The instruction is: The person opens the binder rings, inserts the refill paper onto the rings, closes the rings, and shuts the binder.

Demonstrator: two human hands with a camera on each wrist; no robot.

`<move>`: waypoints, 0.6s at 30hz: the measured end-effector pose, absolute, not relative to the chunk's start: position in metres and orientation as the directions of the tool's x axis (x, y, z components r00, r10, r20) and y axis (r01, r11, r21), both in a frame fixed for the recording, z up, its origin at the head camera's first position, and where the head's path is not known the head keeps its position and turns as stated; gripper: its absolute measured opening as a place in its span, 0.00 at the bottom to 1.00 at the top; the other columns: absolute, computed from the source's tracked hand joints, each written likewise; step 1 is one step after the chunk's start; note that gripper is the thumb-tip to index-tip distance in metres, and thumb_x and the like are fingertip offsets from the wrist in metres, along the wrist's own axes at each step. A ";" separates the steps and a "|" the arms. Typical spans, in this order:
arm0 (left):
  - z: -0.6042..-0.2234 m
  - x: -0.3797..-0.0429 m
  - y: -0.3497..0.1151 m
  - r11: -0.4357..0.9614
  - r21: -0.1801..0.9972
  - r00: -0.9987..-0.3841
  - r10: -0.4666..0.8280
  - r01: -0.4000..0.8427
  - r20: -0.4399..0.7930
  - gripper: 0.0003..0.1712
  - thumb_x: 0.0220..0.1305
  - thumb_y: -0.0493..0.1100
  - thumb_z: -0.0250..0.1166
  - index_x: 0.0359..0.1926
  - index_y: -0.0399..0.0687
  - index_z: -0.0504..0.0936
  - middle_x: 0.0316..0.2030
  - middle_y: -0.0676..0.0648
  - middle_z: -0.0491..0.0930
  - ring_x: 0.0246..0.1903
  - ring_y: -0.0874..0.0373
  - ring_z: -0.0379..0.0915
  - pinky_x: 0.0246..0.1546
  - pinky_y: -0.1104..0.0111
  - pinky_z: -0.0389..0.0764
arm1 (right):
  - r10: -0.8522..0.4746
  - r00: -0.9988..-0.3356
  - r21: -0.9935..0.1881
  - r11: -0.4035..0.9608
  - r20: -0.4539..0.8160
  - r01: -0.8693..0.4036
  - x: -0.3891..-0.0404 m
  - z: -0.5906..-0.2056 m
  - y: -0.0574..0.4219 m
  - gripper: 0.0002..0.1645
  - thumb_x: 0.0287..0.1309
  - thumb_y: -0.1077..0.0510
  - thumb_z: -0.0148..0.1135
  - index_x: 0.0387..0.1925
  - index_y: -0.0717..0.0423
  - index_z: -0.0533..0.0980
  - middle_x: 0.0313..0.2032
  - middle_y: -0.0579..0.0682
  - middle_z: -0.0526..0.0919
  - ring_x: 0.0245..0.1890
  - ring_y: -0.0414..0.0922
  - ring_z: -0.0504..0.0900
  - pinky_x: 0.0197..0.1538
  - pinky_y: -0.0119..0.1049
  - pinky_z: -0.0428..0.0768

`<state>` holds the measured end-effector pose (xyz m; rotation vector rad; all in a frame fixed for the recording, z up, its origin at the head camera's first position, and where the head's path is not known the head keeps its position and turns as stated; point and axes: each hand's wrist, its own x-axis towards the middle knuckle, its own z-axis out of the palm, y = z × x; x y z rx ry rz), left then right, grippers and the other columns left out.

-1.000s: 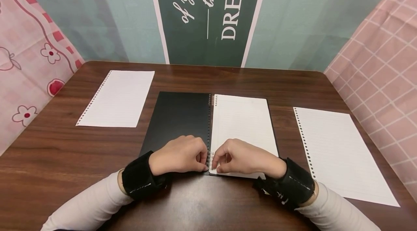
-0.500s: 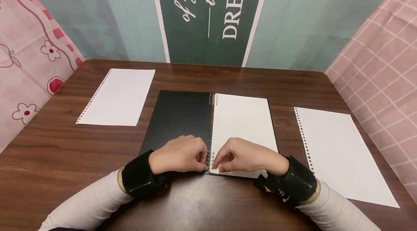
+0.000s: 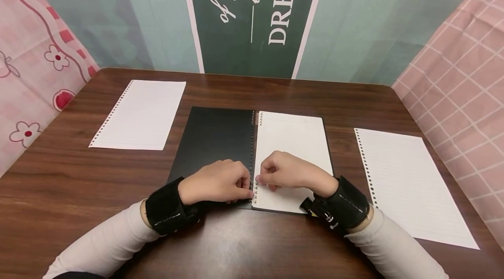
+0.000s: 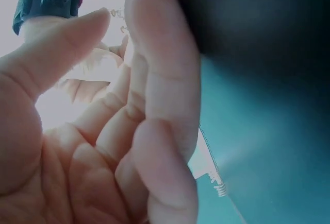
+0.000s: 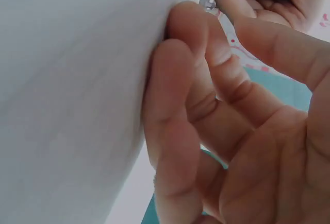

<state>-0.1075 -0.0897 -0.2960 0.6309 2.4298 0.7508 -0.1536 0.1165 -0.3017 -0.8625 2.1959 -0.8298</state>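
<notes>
An open loose-leaf binder (image 3: pixel 220 139) lies in the middle of the table in the head view, its black cover to the left and a white lined page (image 3: pixel 295 134) to the right. Small binder rings (image 3: pixel 255 193) show along the spine's near end. My left hand (image 3: pixel 216 180) rests at the near part of the cover, thumb reaching to the rings and apart from the bent index finger. My right hand (image 3: pixel 289 169) is over the page, fingertips at the spine a little farther up. In the right wrist view its bent fingers (image 5: pixel 172 80) rest against the page, thumb apart.
A loose punched sheet (image 3: pixel 139 115) lies at the left back of the brown table (image 3: pixel 220 244). Another punched sheet (image 3: pixel 413 187) lies at the right. Cloth hangings (image 3: pixel 354 21) stand behind the table and at both sides.
My right hand has moved away from me along the spine, from the near end of the rings. My left thumb and index finger have parted slightly. Binder and sheets have stayed put.
</notes>
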 end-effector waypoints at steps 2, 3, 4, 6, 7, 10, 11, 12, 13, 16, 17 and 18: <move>-0.296 -0.108 -0.089 0.741 0.615 -0.758 0.556 0.267 -0.340 0.15 0.63 0.48 0.69 0.20 0.55 0.80 0.12 0.56 0.76 0.15 0.63 0.74 0.17 0.70 0.67 | -0.730 -0.597 -0.714 0.609 -0.333 -0.345 -0.154 -0.301 0.114 0.19 0.64 0.58 0.62 0.17 0.58 0.74 0.13 0.44 0.74 0.15 0.35 0.66 0.23 0.27 0.63; -0.296 -0.108 -0.089 0.742 0.615 -0.758 0.556 0.267 -0.341 0.15 0.63 0.48 0.69 0.20 0.54 0.80 0.12 0.56 0.76 0.15 0.63 0.75 0.17 0.70 0.68 | -0.724 -0.600 -0.706 0.618 -0.340 -0.346 -0.154 -0.301 0.113 0.20 0.64 0.57 0.62 0.17 0.58 0.74 0.13 0.44 0.74 0.15 0.35 0.67 0.23 0.27 0.63; -0.296 -0.108 -0.089 0.743 0.615 -0.757 0.555 0.265 -0.345 0.15 0.63 0.48 0.69 0.21 0.54 0.80 0.13 0.55 0.77 0.15 0.63 0.76 0.18 0.69 0.69 | -0.717 -0.604 -0.695 0.629 -0.348 -0.348 -0.154 -0.301 0.112 0.20 0.64 0.56 0.63 0.16 0.56 0.73 0.13 0.43 0.73 0.15 0.35 0.67 0.24 0.27 0.63; -0.296 -0.108 -0.089 0.743 0.614 -0.755 0.556 0.265 -0.347 0.15 0.63 0.48 0.69 0.21 0.53 0.80 0.13 0.55 0.77 0.15 0.62 0.76 0.18 0.69 0.70 | -0.705 -0.611 -0.675 0.649 -0.359 -0.351 -0.153 -0.301 0.111 0.19 0.63 0.55 0.64 0.17 0.55 0.74 0.13 0.41 0.72 0.16 0.35 0.67 0.24 0.28 0.63; -0.296 -0.108 -0.089 0.743 0.615 -0.755 0.556 0.264 -0.348 0.15 0.63 0.48 0.69 0.21 0.53 0.80 0.13 0.55 0.78 0.15 0.62 0.76 0.18 0.69 0.70 | -0.696 -0.616 -0.667 0.659 -0.367 -0.347 -0.152 -0.300 0.110 0.19 0.62 0.55 0.65 0.17 0.54 0.74 0.13 0.40 0.72 0.16 0.35 0.67 0.24 0.28 0.63; -0.297 -0.109 -0.089 0.739 0.619 -0.752 0.560 0.265 -0.347 0.15 0.64 0.47 0.69 0.21 0.53 0.80 0.13 0.54 0.78 0.15 0.62 0.76 0.18 0.69 0.70 | -0.669 -0.633 -0.639 0.691 -0.389 -0.338 -0.149 -0.299 0.108 0.18 0.61 0.54 0.66 0.17 0.51 0.75 0.14 0.39 0.71 0.17 0.36 0.68 0.25 0.28 0.63; -0.297 -0.109 -0.089 0.738 0.621 -0.752 0.562 0.265 -0.346 0.14 0.64 0.47 0.69 0.21 0.53 0.80 0.13 0.54 0.78 0.15 0.62 0.76 0.18 0.69 0.70 | -0.661 -0.639 -0.631 0.699 -0.392 -0.336 -0.148 -0.299 0.108 0.18 0.61 0.54 0.67 0.17 0.51 0.75 0.15 0.39 0.71 0.17 0.36 0.68 0.25 0.28 0.63; -0.297 -0.109 -0.089 0.736 0.623 -0.752 0.562 0.265 -0.345 0.14 0.64 0.47 0.69 0.21 0.53 0.80 0.13 0.54 0.78 0.15 0.62 0.76 0.18 0.69 0.70 | -0.652 -0.646 -0.622 0.708 -0.396 -0.333 -0.146 -0.299 0.107 0.18 0.60 0.53 0.67 0.17 0.50 0.75 0.15 0.39 0.70 0.17 0.36 0.67 0.25 0.29 0.63; -0.297 -0.109 -0.089 0.735 0.624 -0.753 0.562 0.265 -0.343 0.14 0.63 0.47 0.69 0.21 0.53 0.80 0.13 0.54 0.78 0.15 0.63 0.76 0.18 0.69 0.70 | -0.643 -0.653 -0.613 0.717 -0.400 -0.331 -0.146 -0.298 0.107 0.18 0.60 0.53 0.67 0.16 0.50 0.74 0.15 0.39 0.70 0.17 0.36 0.67 0.25 0.29 0.63; -0.297 -0.109 -0.088 0.734 0.627 -0.753 0.561 0.261 -0.344 0.14 0.63 0.47 0.69 0.21 0.52 0.80 0.14 0.54 0.78 0.15 0.62 0.76 0.18 0.69 0.70 | -0.629 -0.665 -0.590 0.734 -0.403 -0.336 -0.143 -0.297 0.107 0.19 0.60 0.53 0.68 0.16 0.50 0.74 0.15 0.39 0.69 0.17 0.36 0.66 0.24 0.29 0.62; -0.297 -0.109 -0.088 0.734 0.627 -0.752 0.561 0.260 -0.345 0.14 0.64 0.47 0.69 0.21 0.52 0.80 0.14 0.54 0.78 0.15 0.62 0.76 0.18 0.69 0.70 | -0.626 -0.667 -0.587 0.736 -0.403 -0.337 -0.143 -0.297 0.107 0.19 0.60 0.53 0.68 0.15 0.50 0.74 0.15 0.39 0.68 0.18 0.36 0.66 0.24 0.29 0.62; -0.297 -0.109 -0.088 0.734 0.627 -0.751 0.562 0.260 -0.346 0.14 0.64 0.47 0.68 0.21 0.52 0.80 0.14 0.54 0.78 0.15 0.62 0.76 0.18 0.69 0.70 | -0.625 -0.668 -0.584 0.738 -0.404 -0.337 -0.143 -0.297 0.107 0.19 0.60 0.53 0.68 0.15 0.50 0.74 0.15 0.39 0.68 0.18 0.36 0.66 0.24 0.29 0.62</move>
